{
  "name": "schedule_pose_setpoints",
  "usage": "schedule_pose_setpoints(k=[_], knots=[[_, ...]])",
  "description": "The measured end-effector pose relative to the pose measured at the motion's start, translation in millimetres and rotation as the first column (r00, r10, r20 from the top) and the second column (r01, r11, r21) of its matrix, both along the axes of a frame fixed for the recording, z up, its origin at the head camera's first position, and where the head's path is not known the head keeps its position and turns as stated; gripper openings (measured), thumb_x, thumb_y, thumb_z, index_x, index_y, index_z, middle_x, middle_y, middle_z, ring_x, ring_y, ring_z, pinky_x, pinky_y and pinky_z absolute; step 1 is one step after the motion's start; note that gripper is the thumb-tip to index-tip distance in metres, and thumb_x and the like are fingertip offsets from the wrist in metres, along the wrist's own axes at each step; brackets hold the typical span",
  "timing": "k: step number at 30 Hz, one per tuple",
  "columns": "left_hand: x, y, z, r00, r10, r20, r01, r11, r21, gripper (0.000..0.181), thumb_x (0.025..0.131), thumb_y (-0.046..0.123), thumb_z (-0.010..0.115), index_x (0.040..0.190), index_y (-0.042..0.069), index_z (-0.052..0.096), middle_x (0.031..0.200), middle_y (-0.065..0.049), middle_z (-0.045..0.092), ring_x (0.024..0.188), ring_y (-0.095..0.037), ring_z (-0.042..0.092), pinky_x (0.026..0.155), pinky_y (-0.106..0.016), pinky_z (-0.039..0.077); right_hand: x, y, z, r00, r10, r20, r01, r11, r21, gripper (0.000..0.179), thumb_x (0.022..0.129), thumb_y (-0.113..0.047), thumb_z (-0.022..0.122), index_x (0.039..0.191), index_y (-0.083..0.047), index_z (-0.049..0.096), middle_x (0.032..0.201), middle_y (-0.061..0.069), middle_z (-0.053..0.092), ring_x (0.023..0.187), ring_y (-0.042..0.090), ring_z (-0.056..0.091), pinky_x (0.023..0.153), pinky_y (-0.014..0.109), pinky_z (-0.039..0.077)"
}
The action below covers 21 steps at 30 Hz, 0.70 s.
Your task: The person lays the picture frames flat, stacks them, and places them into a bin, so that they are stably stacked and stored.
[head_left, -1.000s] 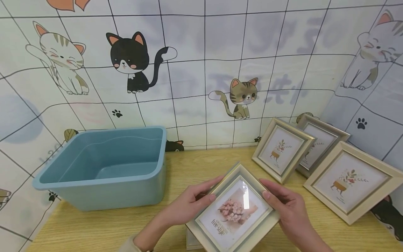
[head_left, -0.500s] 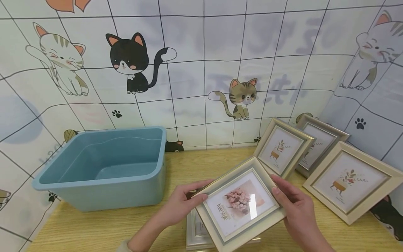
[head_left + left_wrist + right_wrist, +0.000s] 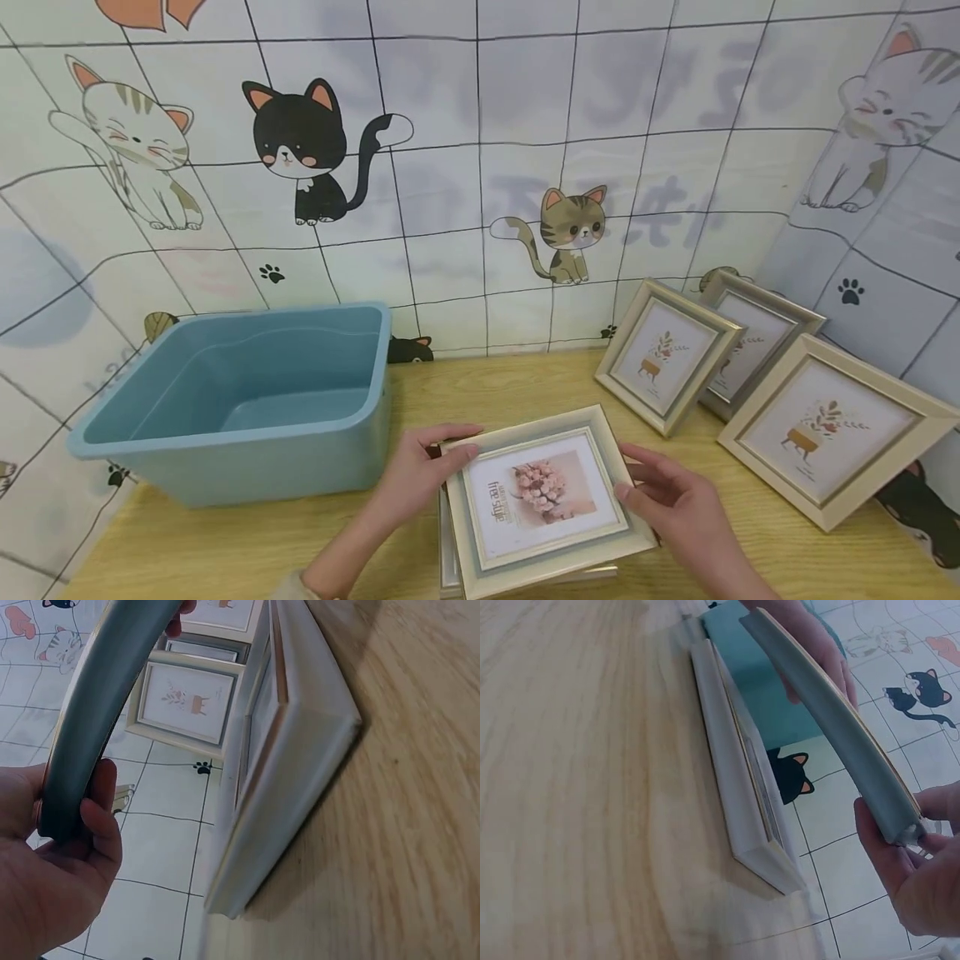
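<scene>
A cream picture frame (image 3: 547, 500) with a pink flower print and "free style" lettering is held between both hands. My left hand (image 3: 416, 475) grips its left edge, thumb on the front and fingers beneath. On the opposite edge my right hand (image 3: 678, 504) pinches it near the right side. Both wrist views show this frame raised above another picture frame (image 3: 292, 765), which lies flat on the table. In the head view the lower frame is mostly covered; only its silvery left and bottom edges show.
A blue plastic tub (image 3: 247, 467) stands on the wooden table (image 3: 480, 383) at the left. To the right, three picture frames with plant prints stand propped up: a front one (image 3: 832, 433), a left one (image 3: 667, 358) and a darker one (image 3: 757, 333) behind. A cat-patterned wall covering (image 3: 442, 183) rises behind.
The held picture frame has turned clockwise from a diagonal tilt to nearly level, and now lies more directly over the lower frame. Both hands have kept hold of it.
</scene>
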State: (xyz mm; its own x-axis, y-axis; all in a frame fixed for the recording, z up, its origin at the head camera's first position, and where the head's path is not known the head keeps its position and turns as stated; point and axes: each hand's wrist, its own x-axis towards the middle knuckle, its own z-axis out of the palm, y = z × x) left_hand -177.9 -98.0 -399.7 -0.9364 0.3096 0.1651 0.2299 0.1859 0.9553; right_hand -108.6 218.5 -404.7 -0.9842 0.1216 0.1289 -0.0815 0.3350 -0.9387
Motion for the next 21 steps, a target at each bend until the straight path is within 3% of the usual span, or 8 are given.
schedule_pose_setpoints(k=[6, 11, 14, 18, 21], knots=[[-6.6, -3.6, -12.6, 1.000, 0.006, 0.020, -0.005, 0.999, -0.042, 0.025, 0.093, 0.016, 0.077, 0.116, 0.006, 0.079, 0.112, -0.009, 0.075, 0.058, -0.007, 0.043, 0.057, -0.023, 0.041, 2.6, -2, -5.4, 0.995, 0.043, 0.092, -0.042, 0.999, -0.016, 0.051, 0.090, -0.003, 0.077, 0.138, 0.002, 0.061, 0.114, 0.020, 0.071, 0.085, 0.015, 0.072, 0.068, 0.030, 0.058], [-11.4, -4.7, -21.1, 1.000, -0.015, 0.018, 0.016, 0.998, -0.062, 0.027, 0.094, 0.018, 0.077, 0.118, 0.005, 0.077, 0.108, -0.006, 0.075, 0.058, -0.008, 0.041, 0.058, -0.025, 0.042, 2.6, 0, -12.0, 0.979, 0.086, 0.187, -0.076, 0.995, -0.061, 0.057, 0.091, -0.004, 0.076, 0.143, 0.004, 0.055, 0.119, 0.021, 0.068, 0.085, 0.019, 0.071, 0.063, 0.035, 0.059], [-14.4, -3.9, -23.3, 1.000, -0.008, 0.024, 0.009, 0.998, -0.067, 0.025, 0.094, 0.017, 0.076, 0.117, 0.008, 0.078, 0.093, -0.005, 0.073, 0.057, -0.008, 0.037, 0.056, -0.025, 0.039, 2.8, 1, -16.9, 0.972, 0.115, 0.204, -0.100, 0.991, -0.084, 0.061, 0.091, -0.003, 0.076, 0.146, 0.005, 0.052, 0.121, 0.021, 0.066, 0.084, 0.019, 0.070, 0.063, 0.035, 0.059], [-18.6, -3.6, -26.8, 1.000, 0.002, 0.021, 0.001, 0.995, -0.103, 0.024, 0.093, 0.017, 0.077, 0.115, 0.007, 0.079, 0.069, -0.001, 0.059, 0.055, -0.008, 0.035, 0.054, -0.025, 0.036, 2.3, 0, -21.0, 0.967, 0.129, 0.222, -0.114, 0.990, -0.081, 0.063, 0.090, -0.001, 0.075, 0.147, 0.005, 0.050, 0.122, 0.021, 0.064, 0.084, 0.021, 0.069, 0.064, 0.033, 0.058], [-20.9, -3.9, -29.7, 1.000, 0.002, 0.007, -0.001, 0.990, -0.142, 0.024, 0.093, 0.017, 0.077, 0.114, 0.005, 0.079, 0.068, 0.000, 0.058, 0.056, -0.008, 0.036, 0.054, -0.025, 0.035, 1.7, 0, -22.4, 0.963, 0.128, 0.239, -0.114, 0.991, -0.070, 0.063, 0.089, 0.001, 0.076, 0.147, 0.006, 0.050, 0.122, 0.020, 0.064, 0.084, 0.022, 0.069, 0.066, 0.033, 0.058]])
